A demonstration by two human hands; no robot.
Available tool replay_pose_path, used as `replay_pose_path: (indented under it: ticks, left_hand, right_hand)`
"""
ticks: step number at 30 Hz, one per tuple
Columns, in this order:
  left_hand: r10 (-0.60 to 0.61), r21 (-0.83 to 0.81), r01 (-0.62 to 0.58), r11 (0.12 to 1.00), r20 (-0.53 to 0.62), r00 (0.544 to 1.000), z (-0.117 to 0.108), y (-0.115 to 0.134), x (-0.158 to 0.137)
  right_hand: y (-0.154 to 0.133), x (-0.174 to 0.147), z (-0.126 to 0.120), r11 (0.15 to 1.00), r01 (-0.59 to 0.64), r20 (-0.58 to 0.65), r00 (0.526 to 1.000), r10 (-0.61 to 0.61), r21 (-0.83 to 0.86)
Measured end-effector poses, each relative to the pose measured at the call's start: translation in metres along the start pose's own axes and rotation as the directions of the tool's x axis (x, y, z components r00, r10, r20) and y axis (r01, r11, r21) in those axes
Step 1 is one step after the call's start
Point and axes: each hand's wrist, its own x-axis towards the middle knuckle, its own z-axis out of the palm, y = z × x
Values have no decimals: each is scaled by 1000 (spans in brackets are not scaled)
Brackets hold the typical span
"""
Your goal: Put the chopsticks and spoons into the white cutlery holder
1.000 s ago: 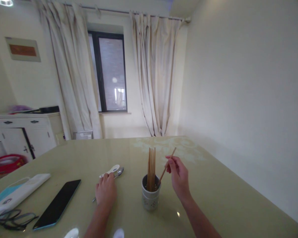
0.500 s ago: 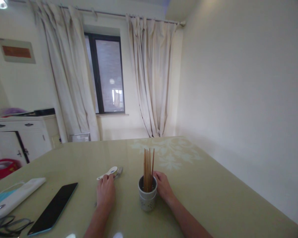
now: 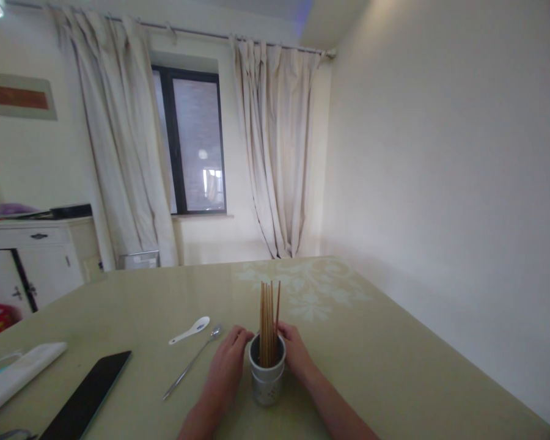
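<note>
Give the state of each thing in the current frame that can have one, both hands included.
Cup: upright, holding chopsticks.
Chopsticks: standing in the cup.
White spoon: lying on the table.
Metal spoon: lying on the table.
Phone: screen dark.
Curtains: parted.
Left hand: beside the cup, grip unclear.
Right hand: beside the cup, fingers partly hidden.

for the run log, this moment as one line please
left hand beside chopstick holder; right hand opposite; contact unclear; chopsticks standing in it; long-handled metal spoon, white soup spoon on table
</note>
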Motion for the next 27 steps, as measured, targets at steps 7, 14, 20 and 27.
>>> replay_pose_path:
  ticks: [7,14,20,27]
  left_hand:
    - [-69,-6,69,998,31,997,-8,-7,1]
    - [-102,-107,102,989,10,995,-2,-7,1]
    - [-68,-278,59,959,-23,997,9,-7,0]
    - [-153,42,176,983,-328,932,-3,-41,5]
  right_hand:
    - [-5,0,-3,985,-28,-118,992,48,169]
    - [-5,-1,1,886,-128,-159,963,219,446]
    - [-3,-1,2,978,-36,-262,961,90,206]
    - [-49,1,-49,985,158,-717,678,-158,-68]
